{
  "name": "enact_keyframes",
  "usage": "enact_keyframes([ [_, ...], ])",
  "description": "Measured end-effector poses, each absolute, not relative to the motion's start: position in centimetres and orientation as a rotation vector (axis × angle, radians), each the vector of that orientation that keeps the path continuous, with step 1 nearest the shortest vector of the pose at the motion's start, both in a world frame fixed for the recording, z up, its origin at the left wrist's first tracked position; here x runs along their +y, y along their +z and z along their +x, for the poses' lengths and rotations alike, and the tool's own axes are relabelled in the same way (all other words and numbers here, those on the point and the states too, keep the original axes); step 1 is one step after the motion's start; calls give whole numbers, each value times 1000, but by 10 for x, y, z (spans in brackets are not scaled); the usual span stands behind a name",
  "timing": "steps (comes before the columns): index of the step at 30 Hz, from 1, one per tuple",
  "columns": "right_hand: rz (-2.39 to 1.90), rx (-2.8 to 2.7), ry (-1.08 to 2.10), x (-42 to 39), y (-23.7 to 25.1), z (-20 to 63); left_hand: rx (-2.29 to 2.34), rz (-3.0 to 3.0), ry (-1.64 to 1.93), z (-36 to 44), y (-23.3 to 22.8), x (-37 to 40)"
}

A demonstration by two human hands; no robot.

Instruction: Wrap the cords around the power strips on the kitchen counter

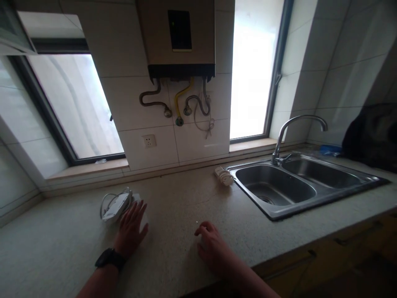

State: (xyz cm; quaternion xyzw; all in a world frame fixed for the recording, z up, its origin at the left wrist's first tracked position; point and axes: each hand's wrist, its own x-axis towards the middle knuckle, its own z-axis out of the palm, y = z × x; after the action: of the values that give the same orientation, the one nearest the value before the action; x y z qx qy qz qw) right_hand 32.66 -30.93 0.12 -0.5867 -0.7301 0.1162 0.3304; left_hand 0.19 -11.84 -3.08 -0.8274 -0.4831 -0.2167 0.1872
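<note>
My left hand point(130, 229) lies flat on the speckled countertop point(173, 194), fingers spread, its fingertips touching a white power strip with a coiled cable point(115, 204). A black watch sits on that wrist. My right hand point(211, 244) rests on the counter near the front edge with the fingers curled under; it holds nothing. A small white plug-like object point(223, 176) lies farther back, next to the sink.
A steel double sink point(305, 186) with a curved tap point(297, 128) fills the right of the counter. A water heater point(178, 39) with pipes hangs on the tiled wall above a socket point(149, 141). Windows flank it. A dark bag point(372, 136) sits at far right.
</note>
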Motion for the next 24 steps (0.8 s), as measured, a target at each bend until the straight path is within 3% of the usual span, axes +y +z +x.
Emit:
enact_keyframes([
  [5, -1597, -1886, -32, -270, 18, 379, -1347, -2816, -234, 22, -29, -115],
  [10, -1863, -1514, -346, -189, 26, 460, -1416, -2828, -245, 23, -28, -109],
  [16, -2163, -1239, -222, -118, 26, 515, -1442, -2828, -292, 22, -26, -110],
  [24, -1906, -952, -79, -118, 14, 505, -1436, -2851, -355, 21, -23, -112],
])
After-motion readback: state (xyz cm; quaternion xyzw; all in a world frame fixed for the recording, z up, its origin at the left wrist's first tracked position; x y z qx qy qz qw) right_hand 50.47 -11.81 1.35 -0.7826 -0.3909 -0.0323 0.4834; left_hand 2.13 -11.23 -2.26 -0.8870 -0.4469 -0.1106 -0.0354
